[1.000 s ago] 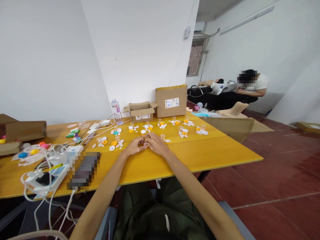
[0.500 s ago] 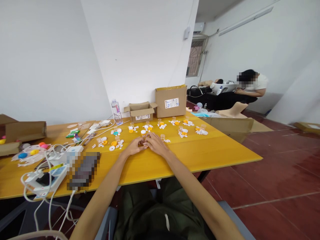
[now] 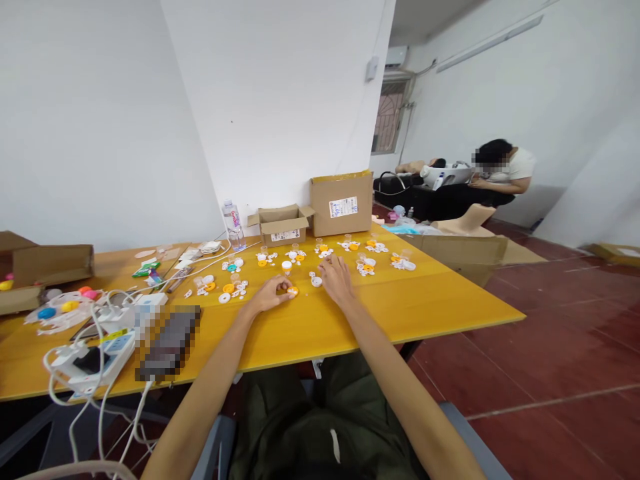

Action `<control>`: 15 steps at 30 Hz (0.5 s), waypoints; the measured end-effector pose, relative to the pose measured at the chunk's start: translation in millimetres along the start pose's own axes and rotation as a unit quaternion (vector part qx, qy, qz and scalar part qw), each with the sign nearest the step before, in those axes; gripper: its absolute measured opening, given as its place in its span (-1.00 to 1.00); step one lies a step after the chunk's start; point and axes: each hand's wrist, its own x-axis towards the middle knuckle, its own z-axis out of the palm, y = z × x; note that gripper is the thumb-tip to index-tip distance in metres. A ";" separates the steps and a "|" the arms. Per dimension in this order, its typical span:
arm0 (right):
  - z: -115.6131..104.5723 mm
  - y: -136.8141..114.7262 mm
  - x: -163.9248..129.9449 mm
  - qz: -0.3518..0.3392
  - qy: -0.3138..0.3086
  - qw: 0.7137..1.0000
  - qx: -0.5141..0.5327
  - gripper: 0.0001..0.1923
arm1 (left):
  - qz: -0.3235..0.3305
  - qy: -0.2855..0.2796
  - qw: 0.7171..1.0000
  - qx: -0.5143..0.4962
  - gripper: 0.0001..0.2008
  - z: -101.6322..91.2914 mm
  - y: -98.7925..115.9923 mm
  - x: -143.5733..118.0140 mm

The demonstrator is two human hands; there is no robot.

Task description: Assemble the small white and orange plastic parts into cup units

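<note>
Head view: your left hand (image 3: 267, 297) has fingertips pinched together on a small orange cap (image 3: 293, 291) that rests on the yellow table (image 3: 425, 300). Your right hand (image 3: 336, 280) lies flat on the table, fingers spread apart and gripping nothing, fingertips just beside a small white part (image 3: 316, 281). The two hands are apart, with the orange cap and the white part between them.

Containers: a small vial with a white cap (image 3: 287, 266) stands upright just beyond the left hand; can't tell what's inside. More small clear vials stand in a loose row across the table, each amid a cluster of white and orange parts (image 3: 367, 265); contents too small to read. The small open carton (image 3: 283, 225) sits at the far edge with its flaps up; its inside isn't visible from here. The taller carton (image 3: 343, 202) is just right of it, labelled on the front, top not visible. A water bottle (image 3: 233, 223) stands upright left of the small carton. At far left, another cardboard box (image 3: 50, 261) sits near coloured caps and white cables (image 3: 75, 373).

Another person (image 3: 500, 173) sits well apart in the back of the room.
</note>
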 end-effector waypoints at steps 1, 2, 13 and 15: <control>1.8 1.1 -0.4 -0.009 0.003 1.000 0.002 -0.77 | 0.000 0.000 1.000 0.001 -0.86 -0.1 0.0 0.0; 3.8 1.8 -0.7 -0.021 0.007 1.000 0.006 -0.76 | 0.001 0.000 1.000 0.002 -0.86 -0.2 -0.1 0.1; 7.5 7.1 -1.1 -0.011 -0.015 1.000 -0.006 -0.76 | -0.001 -0.004 1.000 0.004 -0.82 0.1 -2.0 0.3; 5.9 6.4 -1.7 -0.022 0.000 1.000 -0.003 -0.76 | -0.001 -0.004 1.000 0.003 -0.80 0.1 -2.2 0.2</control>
